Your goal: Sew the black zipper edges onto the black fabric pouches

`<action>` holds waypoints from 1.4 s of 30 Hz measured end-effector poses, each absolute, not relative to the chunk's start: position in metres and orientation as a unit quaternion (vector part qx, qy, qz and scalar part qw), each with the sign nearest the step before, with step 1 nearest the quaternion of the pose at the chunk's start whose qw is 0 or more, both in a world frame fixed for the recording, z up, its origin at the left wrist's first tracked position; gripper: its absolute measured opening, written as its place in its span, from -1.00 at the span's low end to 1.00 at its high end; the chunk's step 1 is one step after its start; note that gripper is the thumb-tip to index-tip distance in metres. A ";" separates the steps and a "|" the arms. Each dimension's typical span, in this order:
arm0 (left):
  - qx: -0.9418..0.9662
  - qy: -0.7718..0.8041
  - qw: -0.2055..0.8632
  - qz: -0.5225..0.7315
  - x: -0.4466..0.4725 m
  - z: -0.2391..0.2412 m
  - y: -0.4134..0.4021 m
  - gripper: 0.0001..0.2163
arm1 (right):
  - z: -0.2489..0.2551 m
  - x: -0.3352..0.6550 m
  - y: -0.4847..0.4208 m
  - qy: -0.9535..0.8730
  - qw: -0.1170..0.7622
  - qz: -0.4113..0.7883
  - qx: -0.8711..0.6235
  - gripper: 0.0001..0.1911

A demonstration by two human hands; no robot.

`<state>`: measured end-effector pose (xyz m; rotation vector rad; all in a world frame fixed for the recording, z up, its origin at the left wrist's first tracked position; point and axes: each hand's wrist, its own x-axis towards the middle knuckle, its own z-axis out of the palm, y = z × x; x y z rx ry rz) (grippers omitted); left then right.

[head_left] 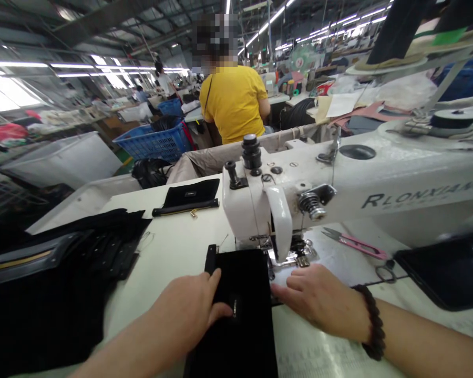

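A black fabric piece (242,315) with a small label lies on the table in front of the white sewing machine (284,199), its right edge at the presser foot (295,254). My left hand (189,310) rests flat on the fabric's left side, fingers stretched out, thumb near the label. My right hand (319,296) presses on the fabric's right edge just below the needle area, fingers curled down and together. A dark bead bracelet (372,323) is on my right wrist.
Pink thread snips (355,242) lie right of the needle. A finished black pouch (189,197) sits at the table's far side. A stack of black pieces (63,262) fills the left. A dark tablet (449,273) lies at right. A person in a yellow shirt (232,102) sits ahead by a blue basket (153,139).
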<state>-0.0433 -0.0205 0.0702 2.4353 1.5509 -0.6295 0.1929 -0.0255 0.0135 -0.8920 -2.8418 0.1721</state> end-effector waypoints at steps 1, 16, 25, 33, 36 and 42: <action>0.811 0.531 0.106 -0.222 -0.040 0.071 -0.030 -0.65 | 0.014 0.194 -0.026 -0.951 0.081 0.060 -0.292 -0.85; 0.851 0.516 0.094 0.001 -0.028 0.051 -0.037 -0.88 | 0.017 0.179 -0.038 -0.946 0.092 0.062 -0.304 -0.93; 0.895 0.411 0.158 0.071 -0.023 0.030 -0.040 -0.35 | 0.019 0.181 -0.049 -0.950 0.048 0.031 -0.307 -0.85; 0.881 0.440 0.156 0.073 -0.011 0.024 -0.051 -0.33 | 0.011 0.181 -0.055 -0.950 0.025 -0.002 -0.312 -0.76; 0.880 0.442 0.152 0.081 -0.011 0.020 -0.052 -0.29 | 0.010 0.180 -0.055 -0.948 0.028 -0.027 -0.316 -0.62; 0.898 0.407 0.136 0.094 -0.013 0.016 -0.052 -0.36 | 0.017 0.178 -0.054 -0.952 0.001 -0.003 -0.306 -0.72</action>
